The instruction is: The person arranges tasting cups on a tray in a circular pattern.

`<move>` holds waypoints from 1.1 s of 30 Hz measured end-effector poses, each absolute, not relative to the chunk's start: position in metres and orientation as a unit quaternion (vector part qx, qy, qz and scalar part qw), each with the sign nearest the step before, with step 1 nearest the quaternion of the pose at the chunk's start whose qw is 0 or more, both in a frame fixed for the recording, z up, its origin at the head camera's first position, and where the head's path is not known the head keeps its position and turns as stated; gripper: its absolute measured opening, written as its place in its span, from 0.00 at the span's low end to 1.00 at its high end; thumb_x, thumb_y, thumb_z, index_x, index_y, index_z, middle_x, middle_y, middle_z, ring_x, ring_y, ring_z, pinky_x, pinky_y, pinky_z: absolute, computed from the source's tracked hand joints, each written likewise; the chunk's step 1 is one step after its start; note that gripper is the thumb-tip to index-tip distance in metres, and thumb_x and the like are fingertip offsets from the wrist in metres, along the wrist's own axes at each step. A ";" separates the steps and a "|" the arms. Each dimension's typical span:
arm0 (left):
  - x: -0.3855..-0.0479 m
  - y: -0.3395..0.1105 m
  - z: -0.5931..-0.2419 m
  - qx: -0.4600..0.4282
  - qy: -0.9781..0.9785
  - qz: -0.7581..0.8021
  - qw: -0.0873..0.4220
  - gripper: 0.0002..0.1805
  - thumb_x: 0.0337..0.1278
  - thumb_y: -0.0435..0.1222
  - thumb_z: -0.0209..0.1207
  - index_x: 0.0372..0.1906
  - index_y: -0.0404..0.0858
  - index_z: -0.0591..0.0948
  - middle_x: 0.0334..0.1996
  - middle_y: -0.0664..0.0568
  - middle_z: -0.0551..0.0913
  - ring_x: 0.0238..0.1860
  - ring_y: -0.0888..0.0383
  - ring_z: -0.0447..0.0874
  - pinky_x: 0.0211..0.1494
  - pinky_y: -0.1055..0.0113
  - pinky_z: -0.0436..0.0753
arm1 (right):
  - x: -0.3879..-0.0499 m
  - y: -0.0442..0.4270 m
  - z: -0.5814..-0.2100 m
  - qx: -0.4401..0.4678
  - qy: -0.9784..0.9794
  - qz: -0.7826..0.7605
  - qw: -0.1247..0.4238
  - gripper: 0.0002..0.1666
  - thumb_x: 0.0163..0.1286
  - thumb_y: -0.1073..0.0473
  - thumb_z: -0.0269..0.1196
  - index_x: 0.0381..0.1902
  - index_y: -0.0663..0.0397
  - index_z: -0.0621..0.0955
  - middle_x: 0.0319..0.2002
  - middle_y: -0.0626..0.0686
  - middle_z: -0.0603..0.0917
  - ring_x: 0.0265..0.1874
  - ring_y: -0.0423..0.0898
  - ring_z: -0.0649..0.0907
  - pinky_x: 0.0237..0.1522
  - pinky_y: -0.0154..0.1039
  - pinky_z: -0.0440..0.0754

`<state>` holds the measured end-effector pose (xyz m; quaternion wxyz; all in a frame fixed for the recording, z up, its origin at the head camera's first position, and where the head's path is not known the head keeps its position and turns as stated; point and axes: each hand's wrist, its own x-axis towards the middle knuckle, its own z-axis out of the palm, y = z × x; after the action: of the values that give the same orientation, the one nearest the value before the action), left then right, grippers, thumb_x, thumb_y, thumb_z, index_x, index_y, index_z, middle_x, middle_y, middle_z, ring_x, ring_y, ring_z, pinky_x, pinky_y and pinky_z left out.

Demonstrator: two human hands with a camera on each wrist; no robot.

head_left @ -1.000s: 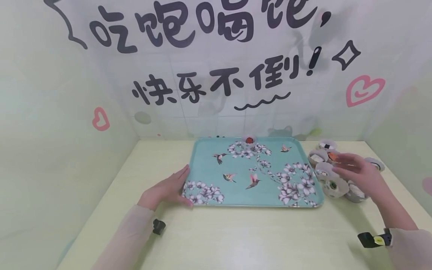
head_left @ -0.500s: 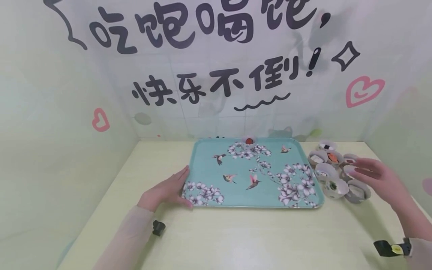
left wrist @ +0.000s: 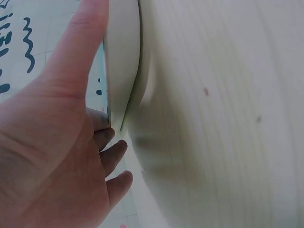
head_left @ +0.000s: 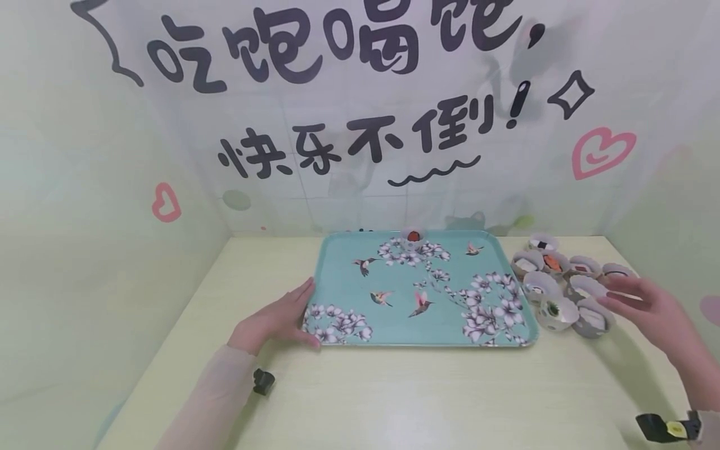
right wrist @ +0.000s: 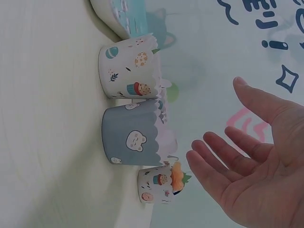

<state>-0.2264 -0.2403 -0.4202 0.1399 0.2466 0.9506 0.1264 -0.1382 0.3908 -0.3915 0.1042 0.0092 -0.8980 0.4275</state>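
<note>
Inspecting tray [head_left: 343, 281] first: flat on table [head_left: 394, 394], L hand [head_left: 275, 322] holding near-left corner, thumb along near edge, fingers down the side; firmness — can't tell. Lone cup [head_left: 414, 244] w/ red item stands at tray's far edge. Paper cups [head_left: 585, 290], approx. nine, bunched just off tray's R side, several touching. R hand [head_left: 652, 312] beside them, fingers slightly bent and spread, nothing in grasp; contact w/ nearest cup can't be confirmed. Risks (judgement): inward sweep of R hand could tip or jam cups, packing being tight; hard pinch could crush a thin wall; tug by L hand could shift tray and topple lone cup. Materials: tray smooth, turquoise, rounded corners, low rim, blossom-and-bird print. Cups appear paper, tapered, scalloped rims; blue-grey cup [right wrist: 135, 135] has bear faces, small cup [right wrist: 154, 186] shows orange contents w/ green tip. Contents elsewhere mostly pale, too small to ID. Table pale, w/ faint wood-type grain; lettered backdrop [head_left: 349, 112] behind — smooth sheet, poss. fabric, faint creases.
</note>
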 end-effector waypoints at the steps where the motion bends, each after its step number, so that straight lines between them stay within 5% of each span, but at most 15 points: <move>1: -0.226 -0.241 -0.421 0.246 0.951 0.125 0.141 0.77 0.33 0.67 0.71 0.78 0.27 0.43 0.80 0.35 0.39 0.79 0.33 0.45 0.80 0.41 0.57 | -0.137 0.391 -0.392 0.008 -0.898 0.427 0.103 0.20 0.70 0.58 0.65 0.49 0.23 0.73 0.41 0.11 0.72 0.39 0.08 0.71 0.32 0.12 0.67; 8: -0.227 -0.241 -0.420 0.242 0.951 0.127 0.143 0.77 0.33 0.66 0.71 0.78 0.27 0.43 0.80 0.35 0.39 0.79 0.33 0.45 0.80 0.41 0.57 | -0.130 0.396 -0.398 -0.002 -0.899 0.428 0.090 0.21 0.71 0.58 0.64 0.51 0.21 0.72 0.42 0.09 0.70 0.39 0.08 0.70 0.32 0.12 0.67; 14: -0.226 -0.242 -0.420 0.241 0.951 0.128 0.145 0.76 0.34 0.66 0.72 0.78 0.27 0.43 0.80 0.35 0.39 0.79 0.34 0.45 0.80 0.41 0.57 | -0.126 0.401 -0.405 -0.012 -0.910 0.406 0.083 0.17 0.70 0.55 0.65 0.53 0.34 0.74 0.41 0.07 0.67 0.37 0.07 0.69 0.30 0.12 0.66; 21: -0.226 -0.241 -0.420 0.242 0.950 0.131 0.147 0.76 0.34 0.65 0.72 0.78 0.27 0.42 0.80 0.35 0.39 0.79 0.33 0.45 0.80 0.41 0.57 | -0.123 0.407 -0.417 -0.010 -0.907 0.416 0.064 0.21 0.71 0.56 0.64 0.55 0.27 0.72 0.41 0.08 0.67 0.37 0.08 0.70 0.31 0.12 0.68; 24: -0.226 -0.241 -0.419 0.241 0.949 0.135 0.149 0.76 0.34 0.65 0.71 0.78 0.27 0.42 0.80 0.35 0.39 0.79 0.33 0.45 0.80 0.40 0.56 | -0.123 0.408 -0.420 -0.012 -0.912 0.406 0.056 0.25 0.71 0.56 0.64 0.63 0.49 0.73 0.40 0.07 0.65 0.37 0.08 0.69 0.31 0.13 0.68; 28: -0.225 -0.241 -0.418 0.241 0.950 0.131 0.149 0.76 0.34 0.66 0.70 0.78 0.27 0.42 0.81 0.36 0.38 0.79 0.34 0.44 0.80 0.41 0.56 | -0.125 0.409 -0.423 -0.014 -0.920 0.391 0.038 0.41 0.71 0.55 0.64 0.68 0.79 0.61 0.40 0.07 0.62 0.36 0.09 0.68 0.31 0.14 0.69; 31: -0.225 -0.242 -0.418 0.240 0.950 0.129 0.150 0.76 0.34 0.67 0.70 0.78 0.28 0.42 0.81 0.36 0.38 0.79 0.34 0.44 0.80 0.41 0.55 | -0.126 0.408 -0.424 -0.019 -0.924 0.382 0.025 0.45 0.71 0.53 0.65 0.68 0.81 0.58 0.41 0.10 0.62 0.35 0.09 0.67 0.31 0.14 0.71; 33: -0.225 -0.242 -0.418 0.241 0.950 0.130 0.149 0.76 0.34 0.66 0.71 0.78 0.27 0.42 0.80 0.35 0.38 0.79 0.34 0.44 0.80 0.40 0.55 | -0.128 0.407 -0.424 -0.022 -0.926 0.376 0.016 0.45 0.71 0.53 0.64 0.68 0.82 0.58 0.47 0.25 0.78 0.35 0.10 0.66 0.31 0.15 0.73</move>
<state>-0.2253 -0.2419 -0.4184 0.1485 0.2409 0.9502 0.1302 -0.1275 0.4070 -0.4238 0.0157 -0.0216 -0.9262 0.3761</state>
